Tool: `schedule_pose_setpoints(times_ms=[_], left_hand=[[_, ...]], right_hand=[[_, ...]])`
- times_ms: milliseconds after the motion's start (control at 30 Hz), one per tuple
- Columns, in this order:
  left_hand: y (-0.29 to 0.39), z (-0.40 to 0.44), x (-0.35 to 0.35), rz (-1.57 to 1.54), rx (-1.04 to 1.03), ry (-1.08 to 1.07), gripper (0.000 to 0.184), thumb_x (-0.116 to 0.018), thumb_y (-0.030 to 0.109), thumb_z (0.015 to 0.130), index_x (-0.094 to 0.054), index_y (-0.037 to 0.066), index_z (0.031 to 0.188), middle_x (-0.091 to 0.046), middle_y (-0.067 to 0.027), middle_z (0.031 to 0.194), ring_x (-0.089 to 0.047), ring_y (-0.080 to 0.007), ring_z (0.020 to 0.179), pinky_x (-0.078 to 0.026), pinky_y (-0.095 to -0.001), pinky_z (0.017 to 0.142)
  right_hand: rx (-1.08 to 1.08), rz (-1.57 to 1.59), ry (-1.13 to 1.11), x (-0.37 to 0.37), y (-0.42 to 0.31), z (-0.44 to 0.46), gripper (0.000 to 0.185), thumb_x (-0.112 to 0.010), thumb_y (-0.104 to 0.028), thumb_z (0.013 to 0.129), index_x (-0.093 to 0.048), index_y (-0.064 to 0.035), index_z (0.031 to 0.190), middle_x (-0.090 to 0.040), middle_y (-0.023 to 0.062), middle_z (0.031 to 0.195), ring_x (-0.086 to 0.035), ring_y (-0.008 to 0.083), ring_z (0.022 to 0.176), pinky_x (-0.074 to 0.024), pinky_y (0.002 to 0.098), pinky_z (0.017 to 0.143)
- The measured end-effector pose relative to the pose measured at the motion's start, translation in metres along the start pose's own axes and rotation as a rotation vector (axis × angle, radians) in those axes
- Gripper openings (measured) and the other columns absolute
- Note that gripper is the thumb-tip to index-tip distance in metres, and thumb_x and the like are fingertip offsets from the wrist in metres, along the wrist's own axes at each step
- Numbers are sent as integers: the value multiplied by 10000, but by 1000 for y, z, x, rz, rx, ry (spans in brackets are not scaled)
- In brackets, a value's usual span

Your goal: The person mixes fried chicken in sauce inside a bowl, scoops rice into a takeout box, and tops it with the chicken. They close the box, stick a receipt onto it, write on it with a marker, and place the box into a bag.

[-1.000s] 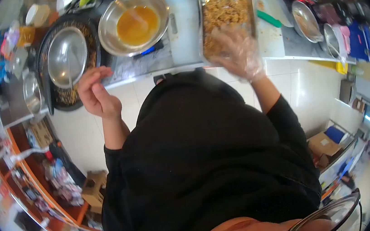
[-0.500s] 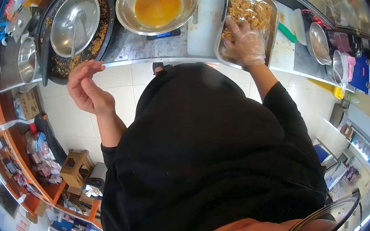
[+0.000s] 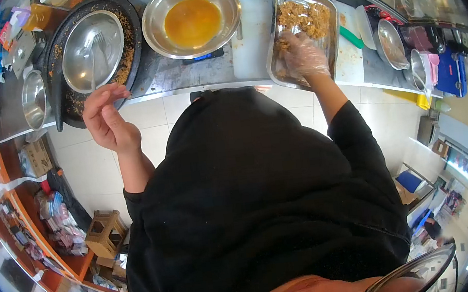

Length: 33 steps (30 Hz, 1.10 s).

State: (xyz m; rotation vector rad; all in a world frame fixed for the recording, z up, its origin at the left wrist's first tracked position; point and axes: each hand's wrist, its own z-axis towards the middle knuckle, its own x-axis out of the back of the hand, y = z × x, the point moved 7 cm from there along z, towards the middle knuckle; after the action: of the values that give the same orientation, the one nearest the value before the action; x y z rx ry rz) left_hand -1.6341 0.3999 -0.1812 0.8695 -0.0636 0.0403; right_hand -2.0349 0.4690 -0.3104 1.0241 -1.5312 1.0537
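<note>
My right hand (image 3: 303, 56), in a clear plastic glove, is down in a rectangular metal tray (image 3: 281, 71). Its fingers curl in and close on some of the brown crumbly mixture (image 3: 307, 17), which lies mostly at the tray's far end. The fingertips are partly hidden. My bare left hand (image 3: 108, 119) hovers before the counter edge, fingers loosely bent and apart from the thumb, holding nothing. Nearest to it is a black round pan (image 3: 131, 48) with brown crumbs, in which a metal bowl (image 3: 78, 55) holds a fork (image 3: 95, 61).
A wide steel bowl (image 3: 152, 25) of orange-yellow liquid (image 3: 192, 24) stands on a small scale (image 3: 203, 55). White cutting boards (image 3: 249, 23) flank the tray. Right of it are a green-handled tool (image 3: 351, 37) and another metal bowl (image 3: 389, 39). A smaller steel bowl (image 3: 34, 102) sits far left.
My right hand's fingers have gone from spread over the mixture to curled into it. The left hand stays raised almost as before. The whole view has shifted slightly.
</note>
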Motion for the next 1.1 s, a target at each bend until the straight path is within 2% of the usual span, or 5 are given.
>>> schedule_pose_setpoints(times_ms=[233,400,833,967,1100], left_hand=[[-6,2,7,-12,39,-31,183,-410,133,988,-511,-14,1029,-597,-198,979,-606,-217,809,-518,-318,694],[-5,-1,5,65,42,-233,206,-456,120,962,-557,-8,836,-631,-175,840,-592,-207,770,-469,-296,676],[-24,-32,-5,189,419,-616,338,-492,198,964,-543,2,694,-530,-69,663,-511,-176,605,-387,-280,561],[-35,-55,-18,148,582,-736,194,-558,207,945,-508,20,927,-548,-74,809,-569,-196,764,-464,-304,701],[-66,-117,-19,112,922,-1051,540,-563,257,944,-334,74,1398,-526,-198,1261,-514,-306,1189,-398,-373,1003]], right_hand=[[-410,585,-67,31,29,4,263,-589,-293,895,-622,-170,1125,-665,134,948,-648,239,801,-513,353,688],[-665,1579,54,9,56,-7,208,-541,-259,907,-611,-155,1073,-607,41,812,-510,115,578,-387,236,472],[-562,1716,7,14,54,-6,195,-552,-274,892,-545,-138,1032,-566,48,769,-469,118,534,-382,247,478],[-505,1715,-11,18,49,-3,215,-554,-302,892,-548,-143,1036,-573,57,769,-477,114,531,-360,242,432],[-420,1740,-38,24,41,11,221,-546,-321,899,-548,-146,1034,-573,61,767,-479,111,529,-348,234,414]])
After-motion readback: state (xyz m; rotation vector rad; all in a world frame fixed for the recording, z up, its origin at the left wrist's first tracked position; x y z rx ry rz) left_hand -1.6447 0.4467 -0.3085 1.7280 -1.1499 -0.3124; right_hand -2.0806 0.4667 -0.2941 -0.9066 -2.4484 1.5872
